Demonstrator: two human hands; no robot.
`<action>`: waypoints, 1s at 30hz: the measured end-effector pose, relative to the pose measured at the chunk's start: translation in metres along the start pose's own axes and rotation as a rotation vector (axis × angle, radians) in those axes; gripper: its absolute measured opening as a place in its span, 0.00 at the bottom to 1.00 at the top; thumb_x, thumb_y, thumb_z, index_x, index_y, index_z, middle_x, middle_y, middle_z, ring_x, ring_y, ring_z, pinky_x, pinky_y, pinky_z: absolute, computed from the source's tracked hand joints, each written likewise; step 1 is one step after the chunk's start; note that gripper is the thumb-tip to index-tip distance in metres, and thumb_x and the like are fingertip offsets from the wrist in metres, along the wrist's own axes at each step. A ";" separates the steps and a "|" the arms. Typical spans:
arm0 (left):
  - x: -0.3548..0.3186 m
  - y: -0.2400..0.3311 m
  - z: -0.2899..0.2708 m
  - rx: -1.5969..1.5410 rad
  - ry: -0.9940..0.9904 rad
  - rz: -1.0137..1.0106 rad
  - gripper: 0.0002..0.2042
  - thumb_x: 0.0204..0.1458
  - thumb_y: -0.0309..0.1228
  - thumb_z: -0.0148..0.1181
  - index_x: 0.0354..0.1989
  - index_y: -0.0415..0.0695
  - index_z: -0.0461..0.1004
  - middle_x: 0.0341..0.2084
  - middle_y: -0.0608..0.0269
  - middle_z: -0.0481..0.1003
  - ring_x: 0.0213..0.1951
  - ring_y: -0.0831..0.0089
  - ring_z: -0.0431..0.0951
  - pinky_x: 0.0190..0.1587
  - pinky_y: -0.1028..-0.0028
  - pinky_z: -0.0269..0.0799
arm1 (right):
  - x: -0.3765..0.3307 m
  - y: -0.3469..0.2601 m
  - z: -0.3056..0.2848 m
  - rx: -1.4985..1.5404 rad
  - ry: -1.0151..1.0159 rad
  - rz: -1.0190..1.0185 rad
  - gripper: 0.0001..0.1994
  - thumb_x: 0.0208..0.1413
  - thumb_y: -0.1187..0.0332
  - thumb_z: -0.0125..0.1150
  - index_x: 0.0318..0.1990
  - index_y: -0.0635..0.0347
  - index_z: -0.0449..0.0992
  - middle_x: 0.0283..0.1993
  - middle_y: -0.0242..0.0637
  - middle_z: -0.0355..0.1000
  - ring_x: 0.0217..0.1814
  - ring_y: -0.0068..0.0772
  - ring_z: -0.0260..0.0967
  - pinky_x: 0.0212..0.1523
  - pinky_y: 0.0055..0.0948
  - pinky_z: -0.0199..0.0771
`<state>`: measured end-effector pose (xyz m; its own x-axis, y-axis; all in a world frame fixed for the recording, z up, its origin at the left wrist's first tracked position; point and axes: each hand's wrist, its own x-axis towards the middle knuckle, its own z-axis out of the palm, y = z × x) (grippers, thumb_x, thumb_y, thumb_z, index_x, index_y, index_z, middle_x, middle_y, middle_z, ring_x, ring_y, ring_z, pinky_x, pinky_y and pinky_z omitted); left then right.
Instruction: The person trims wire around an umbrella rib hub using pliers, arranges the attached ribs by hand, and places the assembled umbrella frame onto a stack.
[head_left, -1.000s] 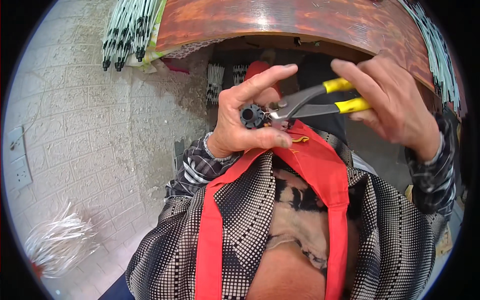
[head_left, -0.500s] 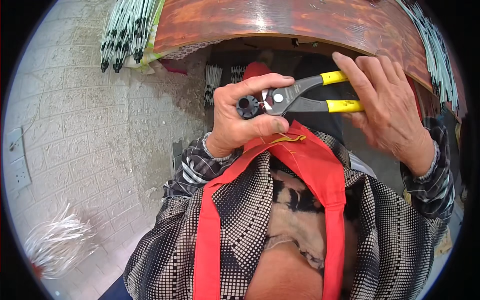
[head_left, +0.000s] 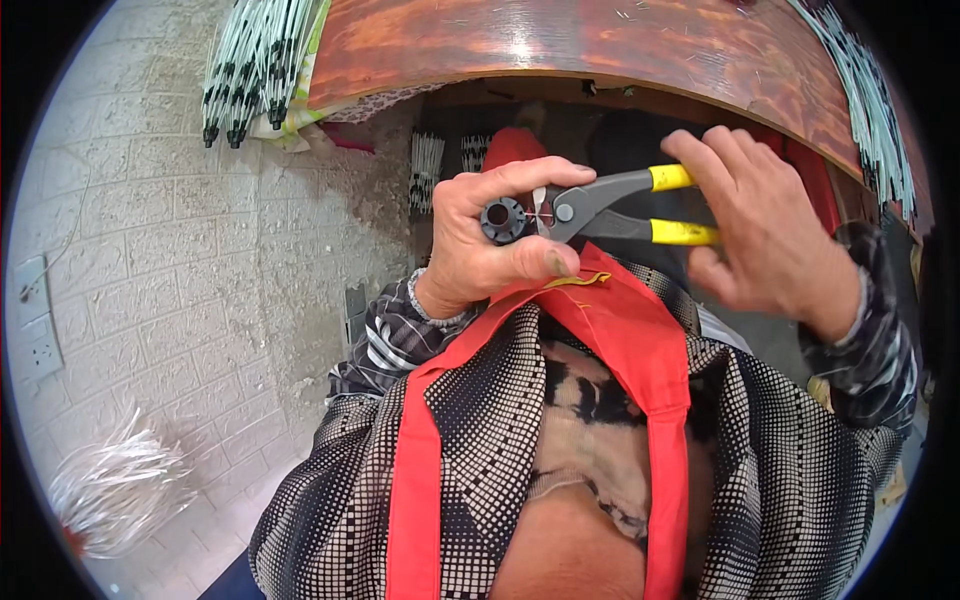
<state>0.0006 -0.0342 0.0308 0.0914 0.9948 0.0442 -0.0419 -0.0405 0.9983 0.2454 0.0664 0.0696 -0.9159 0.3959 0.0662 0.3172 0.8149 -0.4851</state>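
Cutting pliers with dark metal arms and yellow grips lie sideways in front of my chest. My left hand is closed around a black round part with a hole in its middle. Its index finger and thumb reach along both sides of the pliers' head. The jaws sit right beside the black part, with thin pale strands between them. My right hand wraps loosely round the yellow grips, fingers over the upper one and thumb below the lower one. It hides the ends of both grips.
A glossy brown wooden table curves across the far side. Bundles of pale rods with black ends hang at its left, and more pale rods lie at its right. White strips hang at the lower left by a pale brick-patterned wall.
My right hand's fingers have loosened and moved slightly down, with the thumb lower. The pliers have shifted slightly right and turned a little. The black part has moved slightly right in my left hand.
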 end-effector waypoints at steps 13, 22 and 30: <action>-0.001 -0.002 0.003 -0.049 -0.009 0.032 0.48 0.43 0.71 0.44 0.57 0.35 0.69 0.22 0.67 0.73 0.25 0.81 0.74 0.29 0.81 0.69 | 0.017 0.018 0.003 -0.450 0.270 -0.038 0.11 0.45 0.71 0.63 0.37 0.60 0.71 0.28 0.37 0.68 0.30 0.40 0.69 0.30 0.34 0.66; -0.006 0.006 0.012 0.141 -0.083 0.032 0.57 0.39 0.78 0.24 0.57 0.35 0.69 0.16 0.67 0.71 0.20 0.81 0.72 0.24 0.81 0.67 | 0.038 0.032 -0.015 0.587 -0.799 0.289 0.12 0.46 0.69 0.65 0.22 0.64 0.68 0.17 0.43 0.67 0.20 0.46 0.66 0.23 0.36 0.62; 0.001 0.008 0.013 0.099 0.073 -0.101 0.63 0.33 0.82 0.20 0.51 0.29 0.72 0.15 0.62 0.71 0.16 0.77 0.68 0.21 0.78 0.64 | 0.036 0.024 -0.014 0.003 -0.317 0.060 0.10 0.46 0.68 0.66 0.24 0.65 0.72 0.19 0.39 0.69 0.22 0.42 0.68 0.25 0.36 0.65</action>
<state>0.0131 -0.0350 0.0389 0.0176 0.9983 -0.0557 0.0622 0.0545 0.9966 0.2232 0.1060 0.0729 -0.9268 0.2913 -0.2369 0.3725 0.7929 -0.4823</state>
